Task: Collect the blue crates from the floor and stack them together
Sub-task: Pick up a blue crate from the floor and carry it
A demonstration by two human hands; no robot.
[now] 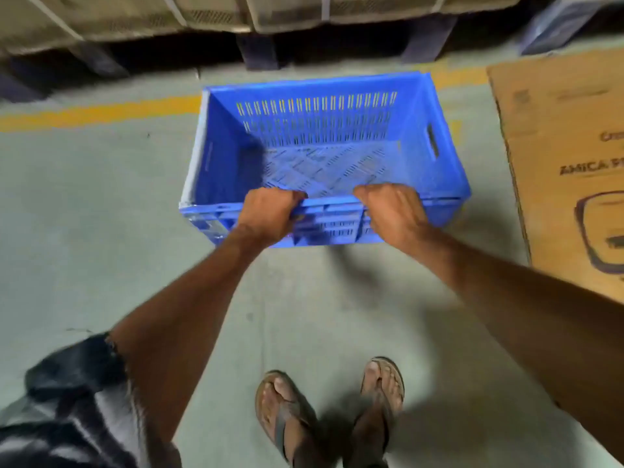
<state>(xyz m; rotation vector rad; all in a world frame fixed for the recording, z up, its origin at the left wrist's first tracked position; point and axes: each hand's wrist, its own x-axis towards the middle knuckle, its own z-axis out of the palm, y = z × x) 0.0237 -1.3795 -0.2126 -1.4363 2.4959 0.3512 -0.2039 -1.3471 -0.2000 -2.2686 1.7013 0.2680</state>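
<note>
Fingers (287, 195): curled over the near long rim of the crate on both hands, knuckles up and packed close together; the fingertips are hidden inside the wall.
Left hand (270, 214): grips the rim left of its middle.
Right hand (391, 214): grips the same rim right of its middle, well apart from the left.
Crate (320, 130): blue, straight ahead of the feet and between the two arms, open side up and empty; whether it rests on the floor or hangs just above it cannot be told.
Writing: the cardboard sheet (567, 146) on the right carries dark printed letters reading "AMICA P", cut off at the picture's edge; a word above it and a drawn outline below are too blurred to read. No label can be made out on the crate.
Floor (84, 214): smooth grey-green concrete crossed by a painted yellow line (101, 113) that runs behind the crate.
Background: pale woven sacks (287, 11) stacked on dark pallet legs (258, 50) along the far edge.
Crate build: hard moulded plastic, rectangular, with slotted walls, a latticed bottom, a ribbed outer rim and a handle slot in the right end wall.
Feet: brown open sandals (287, 410) on both feet, toes pointing at the crate.
Clothing: dark, blurred garment (67, 400) at lower left.
</note>
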